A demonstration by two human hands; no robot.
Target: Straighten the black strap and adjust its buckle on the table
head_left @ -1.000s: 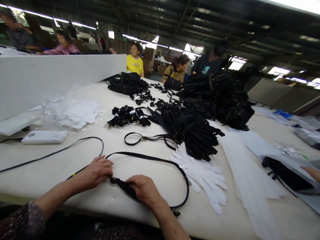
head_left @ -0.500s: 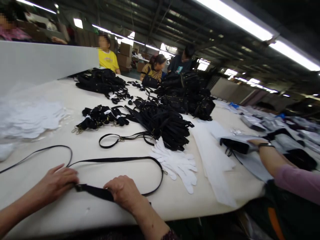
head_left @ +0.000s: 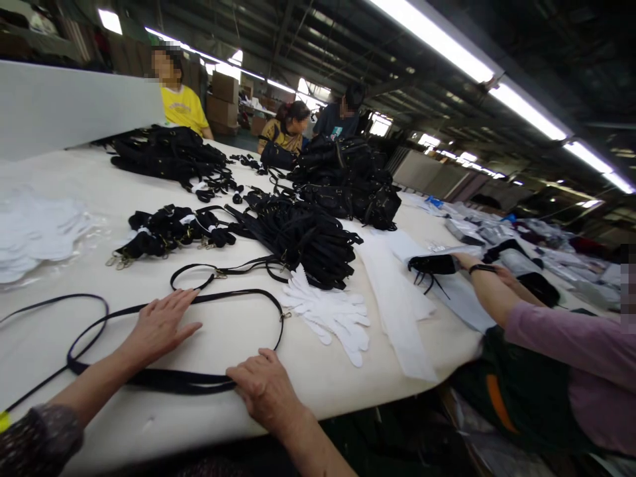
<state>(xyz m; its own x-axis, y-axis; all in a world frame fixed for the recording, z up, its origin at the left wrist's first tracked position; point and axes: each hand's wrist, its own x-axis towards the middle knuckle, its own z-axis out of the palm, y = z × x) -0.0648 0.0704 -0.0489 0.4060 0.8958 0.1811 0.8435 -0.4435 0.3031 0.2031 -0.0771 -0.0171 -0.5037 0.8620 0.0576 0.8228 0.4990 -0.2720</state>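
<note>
A long black strap (head_left: 199, 383) lies looped on the white table (head_left: 209, 341) in front of me, with a metal clasp (head_left: 285, 315) at its right bend. My right hand (head_left: 263, 387) is closed on the strap's near side, thumb and fingers pressed together. Across the far side of the loop lies my left hand (head_left: 161, 324), palm down, fingers stretched out and thumb apart. Just beyond sit a smaller strap loop (head_left: 191, 268) and a pile of black straps (head_left: 303, 242). White gloves (head_left: 328, 308) rest to the right of the loop.
Bundled straps with clips (head_left: 169, 232) lie at the left, near stacked white sheets (head_left: 40, 232). Black bags (head_left: 348, 175) are heaped at the back. On the right, a co-worker's arm (head_left: 491, 285) handles a black bag (head_left: 432, 265). Other people sit across the table.
My left hand has let go of the strap's near side and moved right and away, opening flat. The strap now forms a wider loop. The view has turned slightly right.
</note>
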